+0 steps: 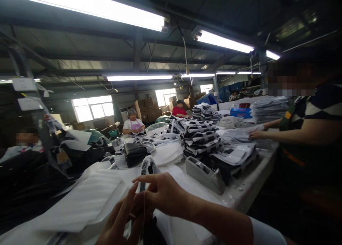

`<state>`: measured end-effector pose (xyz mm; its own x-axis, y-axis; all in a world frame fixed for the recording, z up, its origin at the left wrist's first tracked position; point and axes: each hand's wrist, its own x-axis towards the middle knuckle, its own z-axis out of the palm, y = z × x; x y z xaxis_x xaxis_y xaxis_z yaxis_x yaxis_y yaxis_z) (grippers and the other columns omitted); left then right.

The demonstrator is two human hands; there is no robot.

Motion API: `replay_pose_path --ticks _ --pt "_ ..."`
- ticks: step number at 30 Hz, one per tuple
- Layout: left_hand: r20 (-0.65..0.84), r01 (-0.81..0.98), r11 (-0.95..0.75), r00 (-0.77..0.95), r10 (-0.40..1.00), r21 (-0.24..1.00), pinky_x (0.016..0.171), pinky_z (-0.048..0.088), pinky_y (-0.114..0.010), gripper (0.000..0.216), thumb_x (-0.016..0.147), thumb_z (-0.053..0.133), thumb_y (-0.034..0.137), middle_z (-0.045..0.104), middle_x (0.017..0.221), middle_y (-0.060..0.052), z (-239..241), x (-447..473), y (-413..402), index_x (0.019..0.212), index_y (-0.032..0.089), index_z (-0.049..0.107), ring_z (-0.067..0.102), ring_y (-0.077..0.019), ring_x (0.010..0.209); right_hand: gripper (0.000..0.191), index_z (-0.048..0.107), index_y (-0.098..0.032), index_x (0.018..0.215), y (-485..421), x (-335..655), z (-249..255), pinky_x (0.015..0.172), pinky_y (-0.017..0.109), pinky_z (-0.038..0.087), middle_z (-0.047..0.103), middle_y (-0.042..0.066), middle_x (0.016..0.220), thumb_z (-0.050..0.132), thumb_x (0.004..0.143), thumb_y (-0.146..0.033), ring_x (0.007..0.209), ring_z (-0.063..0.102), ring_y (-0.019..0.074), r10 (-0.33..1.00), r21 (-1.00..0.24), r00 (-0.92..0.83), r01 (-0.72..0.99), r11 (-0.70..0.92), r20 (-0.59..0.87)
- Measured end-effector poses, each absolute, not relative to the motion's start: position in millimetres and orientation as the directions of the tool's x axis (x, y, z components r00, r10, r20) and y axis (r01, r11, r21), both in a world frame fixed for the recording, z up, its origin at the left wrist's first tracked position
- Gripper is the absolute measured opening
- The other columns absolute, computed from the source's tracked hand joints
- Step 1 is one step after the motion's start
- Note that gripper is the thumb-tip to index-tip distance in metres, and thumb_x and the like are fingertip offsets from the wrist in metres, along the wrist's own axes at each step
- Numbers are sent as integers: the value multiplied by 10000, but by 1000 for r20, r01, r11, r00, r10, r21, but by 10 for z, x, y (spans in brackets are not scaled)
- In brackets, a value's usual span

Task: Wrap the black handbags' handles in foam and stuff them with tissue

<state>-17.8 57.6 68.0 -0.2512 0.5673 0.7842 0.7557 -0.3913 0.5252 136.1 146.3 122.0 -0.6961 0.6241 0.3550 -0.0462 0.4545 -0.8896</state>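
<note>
White foam sheets (88,198) lie spread over the near-left part of the table (248,189) in the head view, the only view. At bottom centre both hands meet on a dark strap (146,166) that stands up btwn them, its top poking above the fingers, lower end lost in the dark at the frame's bottom edge. R hand (162,195), coming in from the lower right w/ a white sleeve, has thumb and forefinger pinched round the strap. L hand (120,220) sits just below it, fingers half curled against the strap; can't tell if it really grips. A grey tape dispenser (205,173) stands near the R hand, to its right. Behind the hands is a black pouch (135,154), and further back a heap of black-and-white goods (201,138). On the right a co-worker's hand (256,134) rests on pale fabric at the table's far side, well apart from the strap. A blue box (240,112) sits beyond it. In the bg are cardboard boxes (145,107) by the windows and two seated people, one in a pink apron (133,125), one in a red top (179,111).
</note>
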Motion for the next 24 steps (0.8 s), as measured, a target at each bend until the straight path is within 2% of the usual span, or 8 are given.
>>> replay_pose_path --ticks 3,6,9,13,17,21,24 --pt "694 709 -275 -405 595 649 680 618 -263 526 805 674 545 759 1015 -2 760 -80 501 1300 377 622 754 -204 723 388 736 -219 1174 1420 1346 1078 581 240 527 734 12 739 655 874 -450 641 702 176 663 -912 -636 -179 370 394" --pt "471 538 -120 -582 662 834 640 609 -254 681 677 738 654 757 941 -10 858 11 416 1275 344 642 762 -237 764 362 781 -188 1075 1456 1364 966 702 277 555 770 34 804 664 867 -460 756 728 208 684 -888 -571 -231 398 455" --pt "354 377 -129 -621 699 917 635 593 -234 752 596 812 622 750 983 -30 936 23 371 1251 283 664 759 -234 772 322 807 -162 971 1546 1380 903 798 306 547 791 57 866 723 813 -430 841 725 232 688 -877 -548 -239 417 476" --pt "395 352 -209 -622 676 912 634 572 -208 678 627 839 529 749 1002 -51 1087 -26 323 1223 244 686 742 -189 736 272 810 -161 934 1609 1377 876 800 320 544 791 63 890 731 801 -385 844 721 231 620 -879 -630 -261 398 468" --pt "492 420 -266 -643 588 867 609 565 -201 628 657 829 498 743 1017 -49 1307 -13 246 1212 241 691 729 -177 731 194 810 -185 945 1609 1394 845 780 304 545 776 70 947 665 848 -271 862 711 215 528 -821 -673 -217 528 518" --pt "582 465 -352 -603 546 812 666 590 -238 490 712 794 499 738 980 -39 1419 66 170 1121 236 734 727 -183 735 345 795 -249 1021 1658 1430 709 882 336 539 766 42 1057 545 849 -84 957 706 210 396 -730 -730 -202 653 557" --pt "662 539 -395 -519 540 744 671 588 -256 332 765 766 453 729 866 -36 1363 127 84 1017 236 765 711 -191 717 439 794 -258 1026 1712 1449 594 933 340 524 752 35 1112 497 812 -17 1026 696 209 360 -693 -764 -153 705 535"
